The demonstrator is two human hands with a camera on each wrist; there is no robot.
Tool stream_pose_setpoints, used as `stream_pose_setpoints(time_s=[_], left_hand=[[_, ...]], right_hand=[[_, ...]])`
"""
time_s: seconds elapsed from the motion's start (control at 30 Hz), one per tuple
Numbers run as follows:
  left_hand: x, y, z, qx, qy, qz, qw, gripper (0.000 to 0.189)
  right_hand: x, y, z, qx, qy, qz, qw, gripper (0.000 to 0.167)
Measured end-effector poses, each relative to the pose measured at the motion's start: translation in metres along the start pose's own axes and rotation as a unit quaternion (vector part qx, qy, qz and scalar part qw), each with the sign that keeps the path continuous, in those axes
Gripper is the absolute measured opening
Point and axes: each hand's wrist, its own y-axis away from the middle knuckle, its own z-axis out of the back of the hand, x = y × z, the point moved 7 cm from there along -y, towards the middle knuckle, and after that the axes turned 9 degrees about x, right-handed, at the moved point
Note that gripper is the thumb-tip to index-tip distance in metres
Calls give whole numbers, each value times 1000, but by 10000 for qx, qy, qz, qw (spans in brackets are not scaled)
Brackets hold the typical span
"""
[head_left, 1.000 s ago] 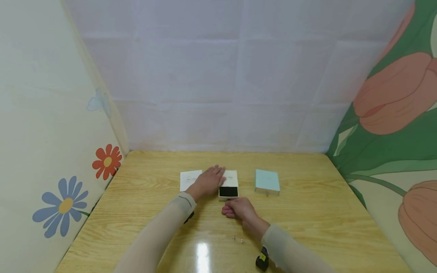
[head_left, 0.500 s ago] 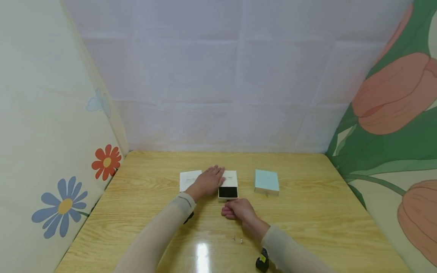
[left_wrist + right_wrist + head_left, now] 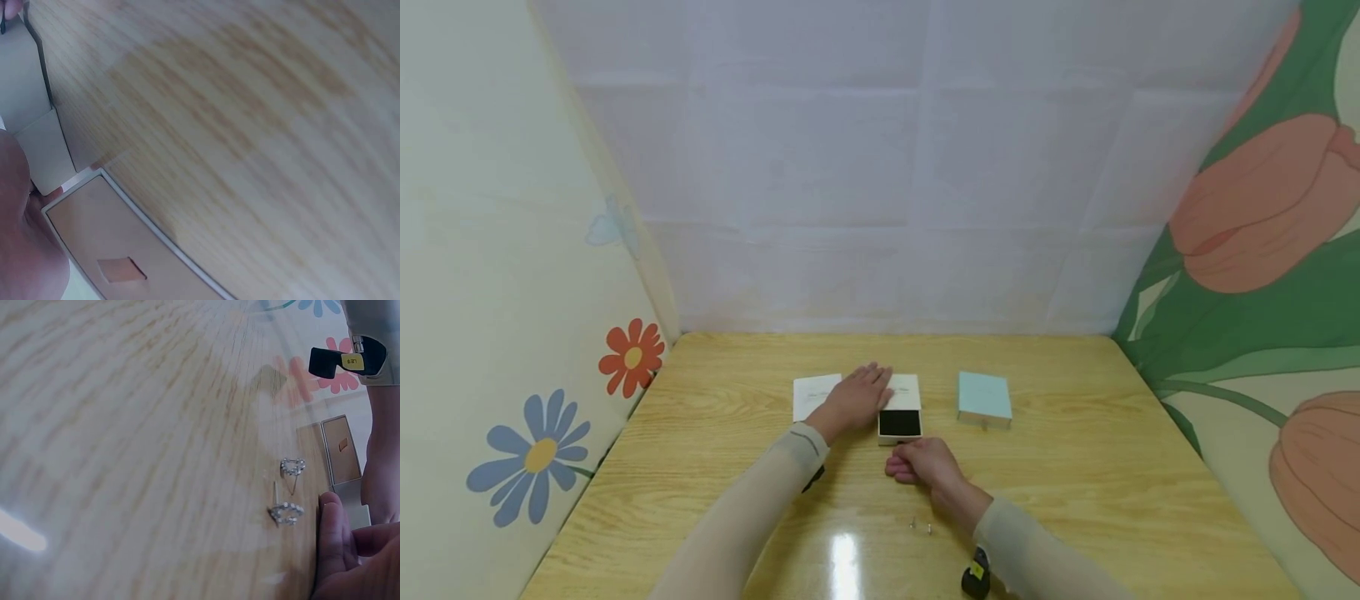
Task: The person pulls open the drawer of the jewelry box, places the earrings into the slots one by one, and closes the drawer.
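While our left hand (image 3: 853, 402) rests, fingers straight, on the central cream box (image 3: 905, 393), its long axis running far to near, our right hand (image 3: 927, 462) pinches the tab (image 3: 901, 442) of its near-pointing drawer (image 3: 899, 423).

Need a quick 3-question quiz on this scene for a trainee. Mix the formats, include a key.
1. Which hand is nearer the two earrings?

2. Which box has its drawer partly out?
A. the blue box
B. the left white box
C. the middle box

3. True or false: both earrings lie in that drawer.

Key:
1. The right hand.
2. C.
3. False; they lie on the table.
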Motion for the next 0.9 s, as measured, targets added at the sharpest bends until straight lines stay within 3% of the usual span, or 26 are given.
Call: stream_pose_setpoints(time_s=[0.9], left_hand=[[1,-2,-2,-52,29,-16,10000,61]], right_hand=[[-1,3,-1,46,10,66,10000,23]])
